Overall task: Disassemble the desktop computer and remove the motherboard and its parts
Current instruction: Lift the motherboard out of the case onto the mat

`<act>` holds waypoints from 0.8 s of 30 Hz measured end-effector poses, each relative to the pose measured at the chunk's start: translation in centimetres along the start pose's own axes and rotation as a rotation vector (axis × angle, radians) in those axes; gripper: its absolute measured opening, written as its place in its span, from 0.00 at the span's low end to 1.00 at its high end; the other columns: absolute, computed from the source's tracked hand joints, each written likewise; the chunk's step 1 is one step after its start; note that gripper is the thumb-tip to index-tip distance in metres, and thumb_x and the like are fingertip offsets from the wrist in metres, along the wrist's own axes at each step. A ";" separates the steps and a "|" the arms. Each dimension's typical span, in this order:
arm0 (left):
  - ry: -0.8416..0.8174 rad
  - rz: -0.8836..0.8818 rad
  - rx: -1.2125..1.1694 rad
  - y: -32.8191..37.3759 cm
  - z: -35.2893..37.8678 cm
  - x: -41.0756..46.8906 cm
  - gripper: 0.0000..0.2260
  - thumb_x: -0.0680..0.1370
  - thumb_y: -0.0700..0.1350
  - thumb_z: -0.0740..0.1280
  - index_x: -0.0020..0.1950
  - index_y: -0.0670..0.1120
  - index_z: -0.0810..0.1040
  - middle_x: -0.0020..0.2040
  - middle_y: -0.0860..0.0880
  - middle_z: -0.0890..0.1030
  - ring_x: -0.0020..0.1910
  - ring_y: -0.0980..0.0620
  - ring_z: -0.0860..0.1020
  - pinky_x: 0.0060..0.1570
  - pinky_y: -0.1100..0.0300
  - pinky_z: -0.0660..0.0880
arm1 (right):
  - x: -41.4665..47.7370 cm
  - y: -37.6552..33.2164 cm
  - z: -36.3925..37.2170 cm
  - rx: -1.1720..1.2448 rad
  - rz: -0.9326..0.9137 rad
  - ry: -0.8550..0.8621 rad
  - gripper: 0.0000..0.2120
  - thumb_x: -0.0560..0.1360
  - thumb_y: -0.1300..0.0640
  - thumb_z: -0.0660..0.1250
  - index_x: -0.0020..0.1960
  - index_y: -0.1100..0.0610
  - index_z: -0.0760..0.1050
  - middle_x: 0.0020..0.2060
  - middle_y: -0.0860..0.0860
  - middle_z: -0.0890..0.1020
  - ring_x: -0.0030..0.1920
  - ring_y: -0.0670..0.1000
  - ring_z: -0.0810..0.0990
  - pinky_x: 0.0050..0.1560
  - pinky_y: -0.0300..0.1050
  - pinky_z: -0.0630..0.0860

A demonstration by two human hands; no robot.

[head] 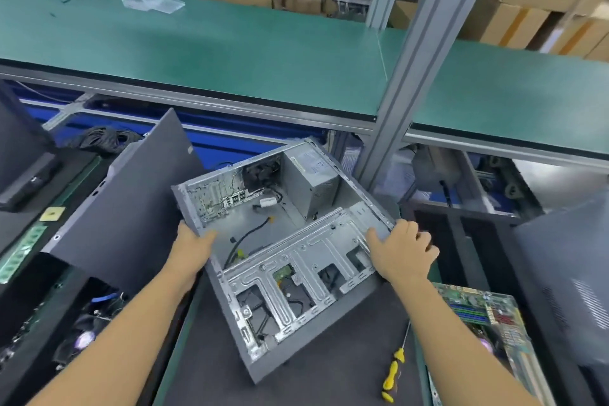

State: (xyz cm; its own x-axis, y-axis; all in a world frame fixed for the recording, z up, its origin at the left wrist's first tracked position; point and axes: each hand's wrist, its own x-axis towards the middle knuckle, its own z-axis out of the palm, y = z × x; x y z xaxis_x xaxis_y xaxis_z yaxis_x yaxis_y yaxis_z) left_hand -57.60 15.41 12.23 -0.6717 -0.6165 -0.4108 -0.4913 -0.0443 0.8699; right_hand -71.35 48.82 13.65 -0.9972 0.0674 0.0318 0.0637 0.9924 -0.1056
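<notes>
Your 2 hands hold the open computer case (237, 217). Your left hand (194, 241) grips its left wall, thumb inside, and your right hand (405, 250) curls over its right edge. The motherboard (484, 313) lies right of the case, near your right forearm. A yellow screwdriver (393, 372) lies beside the case's near corner, and a grey side panel (131, 208) lies to its left.

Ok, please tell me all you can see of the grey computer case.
The grey metal computer case lies askew on the dark mat, open side up. Inside: a bare floor with loose black cables, a silver power supply box in the far corner, a silver drive bracket nearest the person. The left hand and right hand grip opposite rims.
</notes>
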 end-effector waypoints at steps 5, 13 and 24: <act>-0.159 0.098 0.129 3.3 -0.3 4.6 0.16 0.82 0.41 0.63 0.69 0.47 0.72 0.61 0.48 0.79 0.54 0.51 0.78 0.55 0.55 0.75 | -4.2 0.5 -1.0 -0.075 0.059 0.034 0.31 0.73 0.30 0.58 0.50 0.59 0.73 0.48 0.55 0.78 0.52 0.59 0.75 0.52 0.54 0.67; 0.066 -0.048 0.443 4.7 2.1 7.0 0.08 0.77 0.41 0.66 0.51 0.37 0.71 0.39 0.41 0.74 0.35 0.44 0.72 0.36 0.56 0.68 | -3.5 2.2 -4.2 0.028 0.133 -0.554 0.47 0.70 0.22 0.43 0.69 0.56 0.72 0.64 0.54 0.78 0.61 0.58 0.76 0.57 0.56 0.66; 0.139 -0.021 0.547 4.5 2.2 6.9 0.09 0.76 0.40 0.61 0.56 0.42 0.71 0.42 0.43 0.75 0.36 0.44 0.74 0.31 0.59 0.68 | 3.8 -2.5 -1.0 0.606 0.188 -0.498 0.14 0.76 0.60 0.61 0.59 0.62 0.75 0.47 0.57 0.81 0.41 0.54 0.77 0.38 0.43 0.74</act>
State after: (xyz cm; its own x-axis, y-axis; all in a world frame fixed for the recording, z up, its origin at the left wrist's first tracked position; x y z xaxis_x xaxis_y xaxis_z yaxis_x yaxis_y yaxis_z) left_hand -65.64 12.70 12.68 -0.5975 -0.7194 -0.3541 -0.7444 0.3336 0.5784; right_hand -75.27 46.67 15.03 -0.8814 0.0318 -0.4713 0.3423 0.7306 -0.5908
